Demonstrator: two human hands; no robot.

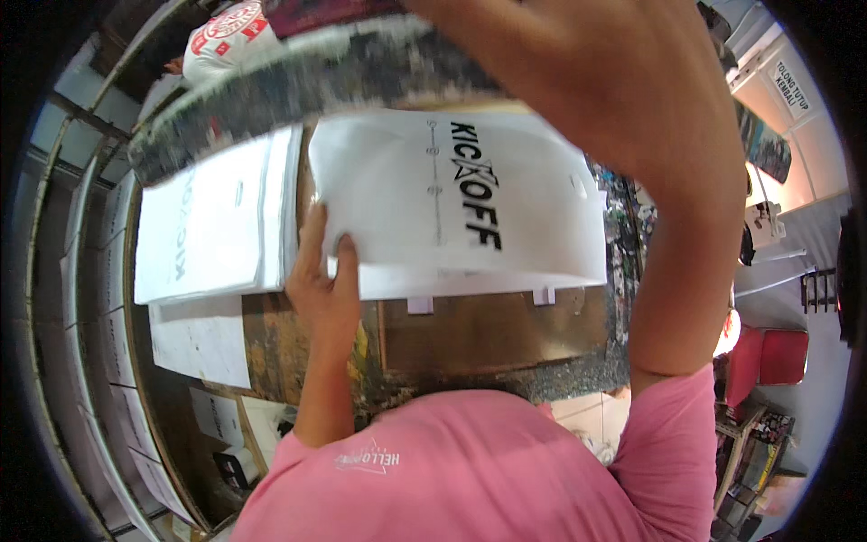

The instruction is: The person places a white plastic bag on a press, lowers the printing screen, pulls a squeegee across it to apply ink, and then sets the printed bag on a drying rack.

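Observation:
A white flat bag (379,172) with bold black printing lies in front of me, its surface bulging and its near edge curling up over a white layer. Close to its right edge is a small oval slot. My left hand (325,280) is at the bag's left edge, thumb and forefinger apart, the thumb against the white surface. Raised high over the far right side, my right hand (587,72) is close to the camera; its fingers run out of the picture at the top, so their grip is hidden. Left of the bag sits a thick stack of similar printed white bags (217,226).
A paint-stained dark frame (316,81) spans the far side. Below the bag is a brown board (488,339) with small pale tabs, on a paint-spattered table. Metal rack rails (77,298) stand at left, a red chair (781,357) at right. A white sack (230,41) lies beyond.

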